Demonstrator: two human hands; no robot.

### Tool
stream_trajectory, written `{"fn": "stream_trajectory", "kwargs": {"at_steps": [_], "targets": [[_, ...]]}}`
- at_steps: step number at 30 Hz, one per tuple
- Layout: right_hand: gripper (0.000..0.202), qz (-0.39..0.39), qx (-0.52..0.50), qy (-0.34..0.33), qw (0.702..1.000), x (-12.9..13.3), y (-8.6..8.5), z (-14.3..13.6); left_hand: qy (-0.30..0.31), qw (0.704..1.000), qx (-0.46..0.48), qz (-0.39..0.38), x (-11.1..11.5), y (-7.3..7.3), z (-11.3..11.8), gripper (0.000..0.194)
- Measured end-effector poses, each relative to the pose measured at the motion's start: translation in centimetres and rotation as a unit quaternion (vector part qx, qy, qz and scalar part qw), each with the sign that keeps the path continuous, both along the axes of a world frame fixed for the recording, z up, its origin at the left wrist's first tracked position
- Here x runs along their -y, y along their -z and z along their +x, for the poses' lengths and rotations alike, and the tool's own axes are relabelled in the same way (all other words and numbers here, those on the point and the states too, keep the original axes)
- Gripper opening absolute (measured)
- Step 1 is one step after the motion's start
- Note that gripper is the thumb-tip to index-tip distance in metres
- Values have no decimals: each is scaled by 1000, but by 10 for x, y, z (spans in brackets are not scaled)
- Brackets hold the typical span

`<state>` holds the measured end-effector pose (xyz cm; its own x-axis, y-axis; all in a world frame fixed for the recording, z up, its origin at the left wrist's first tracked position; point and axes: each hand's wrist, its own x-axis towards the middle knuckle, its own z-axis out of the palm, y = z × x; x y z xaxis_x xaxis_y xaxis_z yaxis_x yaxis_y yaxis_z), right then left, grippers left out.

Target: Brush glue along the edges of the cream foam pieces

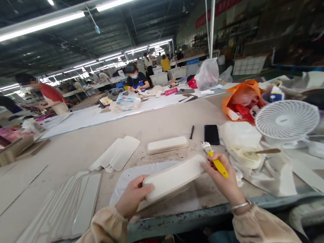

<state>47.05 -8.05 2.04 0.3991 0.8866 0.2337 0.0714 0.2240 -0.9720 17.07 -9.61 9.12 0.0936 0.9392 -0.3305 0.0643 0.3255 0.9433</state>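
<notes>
A long white panel with rounded corners (176, 176) is held level above the table's front part, with more layers visible under it. My left hand (134, 194) is closed on its left end, thumb on top. At its right end, my right hand (222, 175) pinches the panel and also holds a brush with a yellow handle (220, 166), bristles pointing away. Behind the panel lies a small stack of similar white pieces (167, 144). Fanned white pieces (118, 153) lie behind left, and a row of overlapping strips (62, 207) spreads at the left.
A black phone (211, 134) and a dark pen-like tool (192, 132) lie behind the right hand. To the right are a glue-smeared bowl (248, 158) with a stick, a white fan (286, 121) and an orange bag (242, 101). People work at tables farther back.
</notes>
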Motion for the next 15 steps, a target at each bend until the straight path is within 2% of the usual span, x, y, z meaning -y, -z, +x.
{"fn": "stream_trajectory", "kwargs": {"at_steps": [3,6,11,15], "targets": [[38,14,92,-10,996,-32,-4,-3,-27,999,41,1,-54,-3,-4,46],[36,2,161,-4,987,-74,-3,-4,-47,999,17,15,-109,2,-4,46],[39,-9,211,28,977,-139,9,-8,-78,994,-65,31,-186,27,-6,41],[37,-13,250,48,967,-172,21,-16,-92,984,-148,43,-228,51,-7,43]]}}
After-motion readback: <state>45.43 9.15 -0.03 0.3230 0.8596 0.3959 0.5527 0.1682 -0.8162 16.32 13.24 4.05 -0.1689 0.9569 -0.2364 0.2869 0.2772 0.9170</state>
